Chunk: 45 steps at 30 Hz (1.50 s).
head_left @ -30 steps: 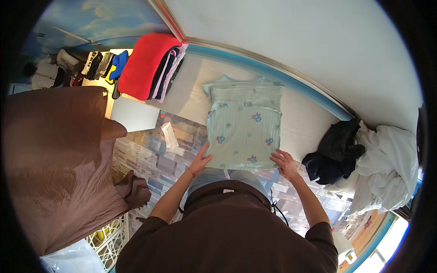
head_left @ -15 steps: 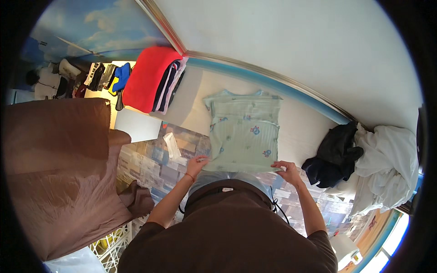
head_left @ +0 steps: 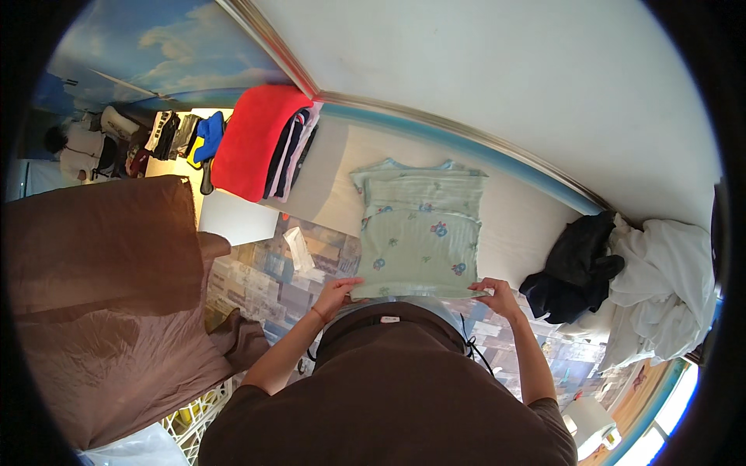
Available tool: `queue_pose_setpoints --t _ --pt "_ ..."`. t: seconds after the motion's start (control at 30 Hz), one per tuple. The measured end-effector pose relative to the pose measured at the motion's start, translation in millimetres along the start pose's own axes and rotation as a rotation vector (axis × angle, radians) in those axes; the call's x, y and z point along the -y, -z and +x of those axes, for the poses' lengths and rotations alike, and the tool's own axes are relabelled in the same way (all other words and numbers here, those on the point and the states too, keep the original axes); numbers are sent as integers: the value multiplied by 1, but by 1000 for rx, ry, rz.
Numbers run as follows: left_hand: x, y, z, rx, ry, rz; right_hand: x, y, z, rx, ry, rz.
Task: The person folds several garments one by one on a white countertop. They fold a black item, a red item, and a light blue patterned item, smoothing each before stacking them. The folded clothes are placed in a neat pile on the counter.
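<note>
A pale green shirt [head_left: 420, 233] with small blue printed figures lies spread on a cream padded surface [head_left: 513, 233], its near end reaching over the edge toward my waist. My left hand [head_left: 339, 295] pinches the near left corner of the shirt. At the near right corner, my right hand [head_left: 497, 297] grips the cloth between thumb and fingers. The far end of the shirt, with its neckline and short sleeves, rests flat near the wall.
Left of the shirt stands a folded stack under a red cloth [head_left: 252, 144]. Black clothing [head_left: 575, 264] and a white sheet [head_left: 660, 287] are heaped at the right. Brown fabric [head_left: 101, 248] covers something at the left. A white box-like item [head_left: 298, 248] lies on the patterned floor.
My left hand has shifted its hold at the shirt's near left corner, its fingers now further over the cloth. The view has moved slightly; the shirt stays spread in place.
</note>
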<state>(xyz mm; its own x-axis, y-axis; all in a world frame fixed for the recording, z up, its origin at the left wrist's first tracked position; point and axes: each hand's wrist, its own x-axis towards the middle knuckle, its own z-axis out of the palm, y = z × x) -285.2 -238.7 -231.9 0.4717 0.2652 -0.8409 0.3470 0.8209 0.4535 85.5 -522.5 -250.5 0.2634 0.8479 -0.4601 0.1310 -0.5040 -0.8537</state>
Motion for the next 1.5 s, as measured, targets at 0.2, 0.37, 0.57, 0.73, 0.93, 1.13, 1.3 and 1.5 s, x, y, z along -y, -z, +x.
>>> queue_pose_setpoints --t 0.2,0.37,0.57,0.73,0.93,1.13,1.3,1.5 --pt "-9 -3 0 -46 104 -47 0 1 5 63 -72 86" --pt "-4 17 14 52 153 17 0 3 9 90 -78 207" --pt "5 26 21 92 -233 477 -13 2 8 53 -102 243" --pt "-27 5 10 -213 -523 1142 -9 10 18 13 -98 341" --pt "-88 1 38 -208 -1206 1484 58 45 65 -42 -32 154" --pt "-163 -6 135 66 -370 453 92 78 160 -129 25 342" --pt "-138 -13 203 0 -255 -173 55 62 207 -355 -254 409" --pt "-126 -16 201 36 -437 136 -3 38 211 -587 -35 354"
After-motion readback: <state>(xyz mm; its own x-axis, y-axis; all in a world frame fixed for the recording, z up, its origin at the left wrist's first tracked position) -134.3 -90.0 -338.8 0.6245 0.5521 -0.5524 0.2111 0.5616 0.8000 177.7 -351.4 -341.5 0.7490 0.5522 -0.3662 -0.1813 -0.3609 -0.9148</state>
